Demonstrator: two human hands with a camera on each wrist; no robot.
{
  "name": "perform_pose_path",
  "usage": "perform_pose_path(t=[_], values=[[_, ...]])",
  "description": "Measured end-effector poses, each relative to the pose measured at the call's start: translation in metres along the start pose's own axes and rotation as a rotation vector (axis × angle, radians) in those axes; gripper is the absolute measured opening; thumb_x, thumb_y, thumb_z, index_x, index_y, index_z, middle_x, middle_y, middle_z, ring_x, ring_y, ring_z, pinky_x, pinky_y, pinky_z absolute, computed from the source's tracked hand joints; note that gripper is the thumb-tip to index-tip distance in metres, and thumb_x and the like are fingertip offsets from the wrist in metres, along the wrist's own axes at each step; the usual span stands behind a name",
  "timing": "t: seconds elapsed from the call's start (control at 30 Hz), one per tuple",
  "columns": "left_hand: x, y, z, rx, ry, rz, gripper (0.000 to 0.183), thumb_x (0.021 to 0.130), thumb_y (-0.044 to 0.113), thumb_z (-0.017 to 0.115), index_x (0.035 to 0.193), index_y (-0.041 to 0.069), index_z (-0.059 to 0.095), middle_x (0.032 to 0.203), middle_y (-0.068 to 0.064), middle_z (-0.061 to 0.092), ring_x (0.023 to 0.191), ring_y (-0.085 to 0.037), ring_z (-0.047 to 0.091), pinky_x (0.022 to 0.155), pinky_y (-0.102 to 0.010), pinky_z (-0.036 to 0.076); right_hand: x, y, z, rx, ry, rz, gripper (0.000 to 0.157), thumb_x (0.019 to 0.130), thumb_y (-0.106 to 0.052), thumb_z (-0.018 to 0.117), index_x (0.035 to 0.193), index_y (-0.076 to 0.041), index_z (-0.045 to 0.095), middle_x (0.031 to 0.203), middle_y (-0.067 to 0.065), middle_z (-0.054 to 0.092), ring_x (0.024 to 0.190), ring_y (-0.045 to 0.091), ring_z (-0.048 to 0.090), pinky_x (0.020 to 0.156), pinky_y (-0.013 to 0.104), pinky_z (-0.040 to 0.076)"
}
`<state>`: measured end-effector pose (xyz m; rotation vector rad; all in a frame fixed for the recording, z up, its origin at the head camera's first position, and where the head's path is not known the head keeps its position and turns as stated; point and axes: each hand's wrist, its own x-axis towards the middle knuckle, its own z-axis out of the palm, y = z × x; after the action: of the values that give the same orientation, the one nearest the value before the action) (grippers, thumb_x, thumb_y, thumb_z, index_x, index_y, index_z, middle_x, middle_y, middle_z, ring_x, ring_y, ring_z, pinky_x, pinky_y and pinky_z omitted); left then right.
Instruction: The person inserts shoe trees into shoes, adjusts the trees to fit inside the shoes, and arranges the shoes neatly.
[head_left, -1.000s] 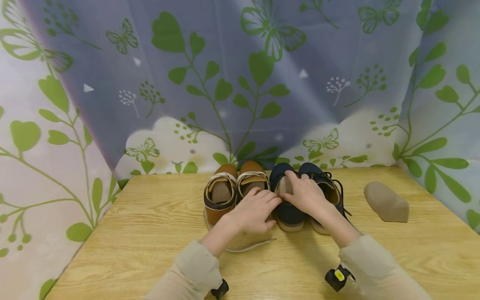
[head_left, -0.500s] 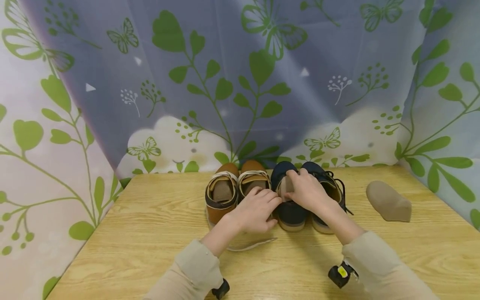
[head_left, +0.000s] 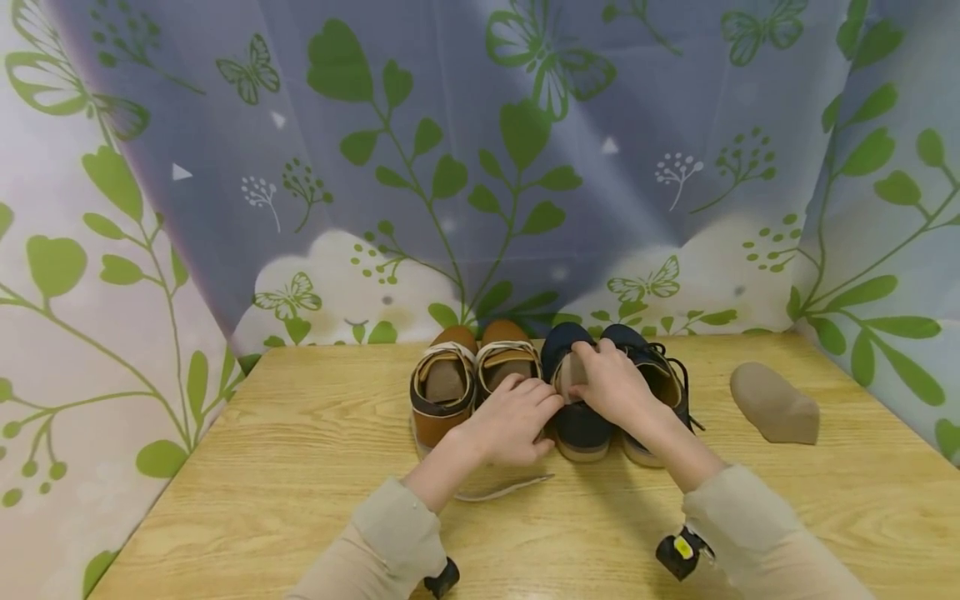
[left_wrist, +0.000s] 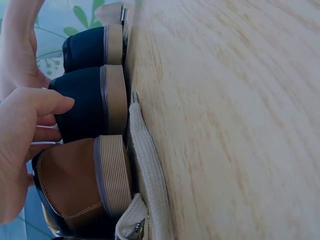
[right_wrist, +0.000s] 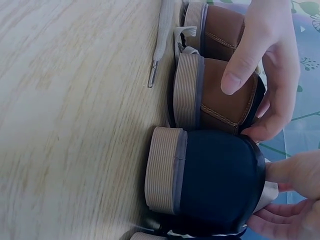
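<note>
My right hand (head_left: 617, 385) reaches into the left navy shoe (head_left: 582, 429), holding a beige shoe insert (head_left: 572, 375) at its opening. In the right wrist view, a pale edge of the insert (right_wrist: 268, 194) shows between its thumb and fingers. My left hand (head_left: 513, 423) spreads over the right brown shoe (head_left: 506, 352), fingertips touching the navy shoe's collar. Seen from the left wrist, its thumb lies over the navy heel (left_wrist: 82, 107). Some fingertips are hidden behind the collar. The right navy shoe (head_left: 660, 383), with dark laces, stands alongside.
A left brown shoe (head_left: 442, 392) stands at the row's left end. One loose beige shoe insert (head_left: 776, 404) lies on the wooden table (head_left: 300, 433) at the right. A pale lace (head_left: 502, 492) trails in front of the brown pair. A patterned curtain (head_left: 465, 167) hangs behind.
My right hand's fingers have shifted slightly back and right at the navy shoe's opening, the thumb drawing away from its left rim. My left hand and the shoes have barely moved.
</note>
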<state>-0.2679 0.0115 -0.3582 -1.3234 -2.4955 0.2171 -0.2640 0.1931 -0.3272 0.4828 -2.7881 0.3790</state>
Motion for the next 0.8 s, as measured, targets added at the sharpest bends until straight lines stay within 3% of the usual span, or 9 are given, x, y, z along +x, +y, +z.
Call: perform_pose_path(t=[0.8], values=[[0.0,0.0017,-0.0017,0.004,-0.009,-0.018,0.049,0.088,0.043,0.057,0.129,0.018,0.051,0.125,0.004,0.051,0.12,-0.015,0.042,0.102,-0.04,0.027,-0.0007,0.0027,0.0099,-0.009,0.065,-0.018,0.055,0.075,-0.012,0.077,0.12,0.006,0.05,0.096,0.027,0.051,0.071,0.035,0.055,0.059,0.042,0.048]])
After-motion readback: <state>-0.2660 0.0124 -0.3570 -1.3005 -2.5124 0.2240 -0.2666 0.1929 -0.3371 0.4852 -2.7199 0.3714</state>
